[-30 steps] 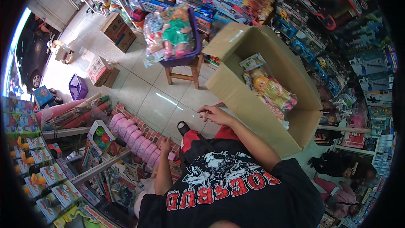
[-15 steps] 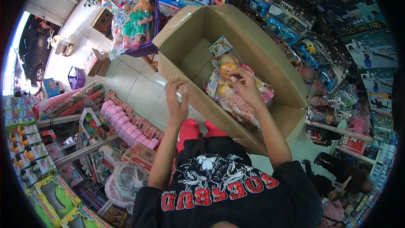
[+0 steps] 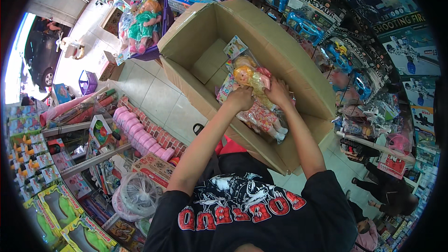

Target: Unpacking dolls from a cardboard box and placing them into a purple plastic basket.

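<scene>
A blond doll (image 3: 257,82) in clear plastic, with a yellow top, a flowered skirt and white shoes, lies tilted over other packed dolls in the big open cardboard box (image 3: 196,75). My left hand (image 3: 241,99) is closed on the near left side of this doll, fingers curled into the wrapping. On its right side my right hand (image 3: 278,94) grips at the arm and waist, with the fingertips partly hidden. A header card (image 3: 235,47) shows above a second blond head behind it.
Left of the box, a purple basket (image 3: 166,13) holds a bagged doll in green (image 3: 145,24). Shelves of boxed toys (image 3: 322,9) curve round the far and right sides. Pink stacked tubs (image 3: 140,133) stand at the left. Two people (image 3: 389,193) are at the lower right.
My left hand has moved from outside the box's near edge into it and onto the doll. My right hand has shifted slightly right, and the doll's legs and shoes now show.
</scene>
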`<control>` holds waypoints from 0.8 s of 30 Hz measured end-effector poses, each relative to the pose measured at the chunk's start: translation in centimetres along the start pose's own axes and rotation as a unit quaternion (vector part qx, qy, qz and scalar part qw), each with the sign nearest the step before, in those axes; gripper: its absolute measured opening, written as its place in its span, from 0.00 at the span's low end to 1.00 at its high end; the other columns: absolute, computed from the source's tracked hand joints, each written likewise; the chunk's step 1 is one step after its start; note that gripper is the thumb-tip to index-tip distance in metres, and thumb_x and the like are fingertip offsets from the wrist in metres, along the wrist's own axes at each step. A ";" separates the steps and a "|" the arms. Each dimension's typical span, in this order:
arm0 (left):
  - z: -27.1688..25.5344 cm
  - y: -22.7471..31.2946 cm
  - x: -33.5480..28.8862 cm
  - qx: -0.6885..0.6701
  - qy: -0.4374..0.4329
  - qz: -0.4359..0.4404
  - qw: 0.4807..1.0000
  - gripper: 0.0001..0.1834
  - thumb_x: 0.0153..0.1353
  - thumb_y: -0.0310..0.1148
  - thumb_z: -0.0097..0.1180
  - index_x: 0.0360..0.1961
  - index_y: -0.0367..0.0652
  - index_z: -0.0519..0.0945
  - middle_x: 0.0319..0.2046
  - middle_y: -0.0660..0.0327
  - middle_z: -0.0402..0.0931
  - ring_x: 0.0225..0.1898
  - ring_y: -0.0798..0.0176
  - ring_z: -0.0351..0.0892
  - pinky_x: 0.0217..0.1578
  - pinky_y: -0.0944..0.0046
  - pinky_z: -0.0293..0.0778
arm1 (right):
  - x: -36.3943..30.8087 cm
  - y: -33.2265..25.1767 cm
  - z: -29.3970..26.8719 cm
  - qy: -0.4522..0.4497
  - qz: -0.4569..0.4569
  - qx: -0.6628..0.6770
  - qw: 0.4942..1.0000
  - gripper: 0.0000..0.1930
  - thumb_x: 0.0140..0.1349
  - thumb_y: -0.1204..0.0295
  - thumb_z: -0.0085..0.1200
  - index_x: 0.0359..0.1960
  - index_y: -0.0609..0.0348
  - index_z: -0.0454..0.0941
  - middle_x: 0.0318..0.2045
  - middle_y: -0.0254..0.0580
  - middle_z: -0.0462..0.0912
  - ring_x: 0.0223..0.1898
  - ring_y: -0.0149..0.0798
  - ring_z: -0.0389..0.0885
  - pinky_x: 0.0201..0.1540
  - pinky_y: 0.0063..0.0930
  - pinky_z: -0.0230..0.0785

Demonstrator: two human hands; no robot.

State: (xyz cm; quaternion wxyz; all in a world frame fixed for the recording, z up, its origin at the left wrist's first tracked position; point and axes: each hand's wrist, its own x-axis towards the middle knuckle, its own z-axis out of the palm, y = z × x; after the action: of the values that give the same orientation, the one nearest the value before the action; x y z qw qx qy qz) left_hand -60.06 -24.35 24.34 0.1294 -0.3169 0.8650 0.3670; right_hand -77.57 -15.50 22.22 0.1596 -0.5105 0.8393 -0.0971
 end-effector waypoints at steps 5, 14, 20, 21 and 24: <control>1.4 -0.3 1.1 -0.024 -0.118 -0.037 0.992 0.32 0.67 0.44 0.47 0.66 0.37 0.63 0.63 0.43 0.66 0.64 0.44 0.68 0.64 0.53 0.63 | -1.0 -0.5 -0.6 0.012 -0.072 0.027 0.997 0.23 0.51 0.64 0.63 0.47 0.61 0.75 0.50 0.57 0.76 0.54 0.59 0.73 0.58 0.48 0.66; -1.2 1.2 -3.0 -0.210 -0.069 -0.028 0.975 0.30 0.66 0.39 0.47 0.67 0.37 0.61 0.61 0.41 0.69 0.63 0.43 0.68 0.61 0.53 0.66 | -3.1 -5.6 -4.9 0.000 -0.078 0.132 0.988 0.17 0.45 0.65 0.65 0.32 0.63 0.76 0.35 0.51 0.78 0.39 0.56 0.79 0.42 0.48 0.71; -3.0 0.5 -9.0 -0.550 0.069 -0.001 0.832 0.28 0.65 0.33 0.47 0.66 0.39 0.62 0.56 0.52 0.71 0.58 0.56 0.73 0.57 0.60 0.70 | -5.8 -11.8 -8.8 0.082 -0.107 0.230 0.964 0.14 0.46 0.70 0.66 0.31 0.62 0.75 0.31 0.48 0.75 0.34 0.53 0.77 0.35 0.46 0.68; -4.0 1.1 -10.4 -0.552 0.074 -0.001 0.831 0.28 0.65 0.33 0.47 0.66 0.39 0.62 0.56 0.52 0.71 0.58 0.56 0.73 0.57 0.60 0.70 | -6.3 -12.8 -9.6 0.124 -0.132 0.243 0.953 0.15 0.46 0.70 0.67 0.30 0.63 0.74 0.30 0.47 0.74 0.33 0.50 0.77 0.33 0.42 0.67; -6.0 1.5 -14.3 -0.691 0.164 0.018 0.704 0.26 0.68 0.39 0.49 0.63 0.40 0.65 0.54 0.56 0.70 0.54 0.61 0.74 0.55 0.63 0.71 | -7.9 -16.0 -10.8 0.145 -0.198 0.267 0.932 0.15 0.47 0.71 0.67 0.31 0.63 0.74 0.31 0.47 0.72 0.33 0.48 0.76 0.33 0.39 0.67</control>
State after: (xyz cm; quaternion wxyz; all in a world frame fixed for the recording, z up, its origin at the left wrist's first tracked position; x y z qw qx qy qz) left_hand -50.01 -21.39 35.89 -0.2764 -0.3573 0.3824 0.8061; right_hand -64.92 -15.83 38.82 0.1444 -0.5854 0.6785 -0.4198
